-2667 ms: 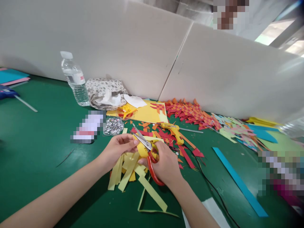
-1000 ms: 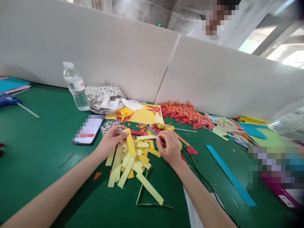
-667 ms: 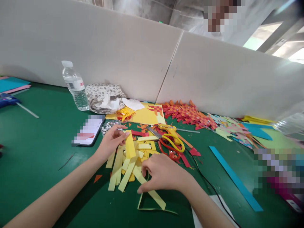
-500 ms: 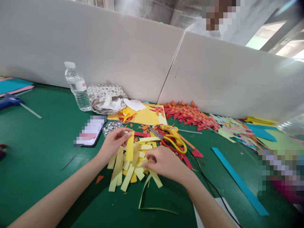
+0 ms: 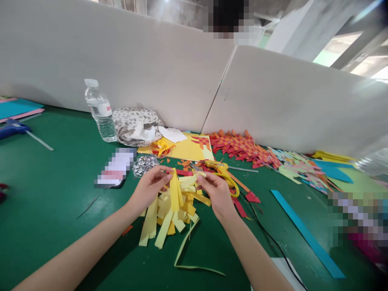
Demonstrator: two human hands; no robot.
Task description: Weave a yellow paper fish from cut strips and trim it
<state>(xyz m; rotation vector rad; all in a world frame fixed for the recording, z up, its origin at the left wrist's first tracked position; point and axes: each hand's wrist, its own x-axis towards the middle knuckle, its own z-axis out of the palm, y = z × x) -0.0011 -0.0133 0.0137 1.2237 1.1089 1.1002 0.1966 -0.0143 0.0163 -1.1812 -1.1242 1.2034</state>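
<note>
My left hand [image 5: 155, 184] pinches the top of some yellow paper strips [image 5: 175, 194], which hang down from the fingertips. Across from it, my right hand [image 5: 214, 190] holds the end of a pale yellow paper strip [image 5: 189, 180] between thumb and fingers. Beneath both hands lies a loose pile of pale and deeper yellow strips [image 5: 165, 228]. Just behind my right hand are yellow-handled scissors [image 5: 233, 186], partly covered by the hand. A dish of googly eyes [image 5: 145, 165] sits beyond my left hand.
A phone [image 5: 119, 165] and a water bottle [image 5: 101, 113] stand to the left, with a blue glue gun [image 5: 13, 128] farther out. Woven red-orange paper pieces [image 5: 242, 147] are heaped by the white partition [image 5: 273, 93]. A blue strip [image 5: 306, 232] and black cord [image 5: 266, 234] lie right.
My right hand has risen from the pile with a pale strip in its fingers. More than one yellow strip now shows fanned out in my left hand.
</note>
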